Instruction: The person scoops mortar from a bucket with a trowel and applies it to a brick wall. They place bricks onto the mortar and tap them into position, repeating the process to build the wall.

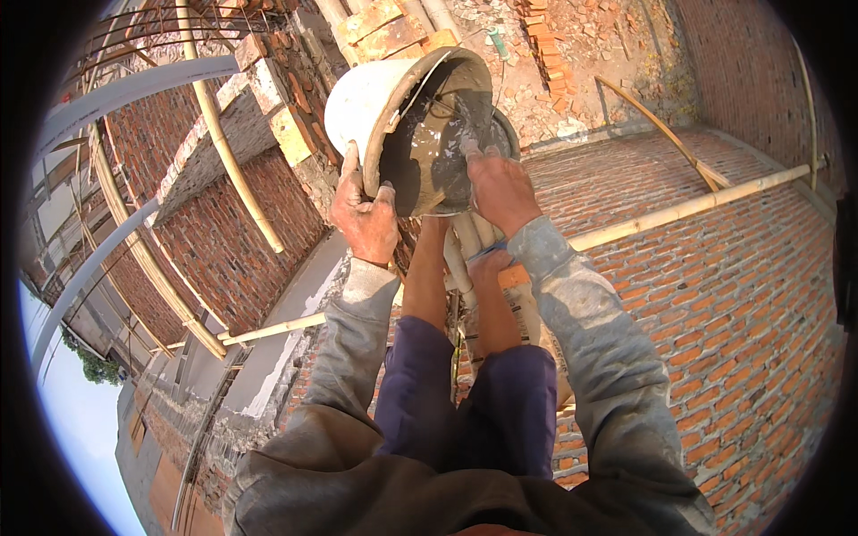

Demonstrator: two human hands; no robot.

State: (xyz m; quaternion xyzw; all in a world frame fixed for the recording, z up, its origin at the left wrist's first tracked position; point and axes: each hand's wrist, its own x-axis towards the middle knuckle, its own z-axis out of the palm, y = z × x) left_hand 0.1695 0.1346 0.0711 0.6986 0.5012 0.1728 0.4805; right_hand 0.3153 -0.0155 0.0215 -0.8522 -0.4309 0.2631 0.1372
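Observation:
A pale, mortar-stained bucket (362, 103) is tilted in front of me, its mouth turned toward me and to the right. Wet grey mix coats its dark inside, and a thin wire handle (418, 89) crosses the rim. My left hand (365, 214) grips the left side of the rim, with fingers on the outer wall. At the right side of the mouth, my right hand (502, 189) is closed around the rim, its fingertips smeared grey and partly hidden. Behind that hand shows a second dark curved rim (508, 134), mostly covered.
Below my bare legs, bamboo poles (661, 214) cross in front of a brick wall (715, 330). Upright bamboo (214, 125) and pale pipes (134, 89) stand at left. Loose bricks (384, 31) lie ahead, with rubble (608, 54) beyond. A ledge (286, 313) drops away at left.

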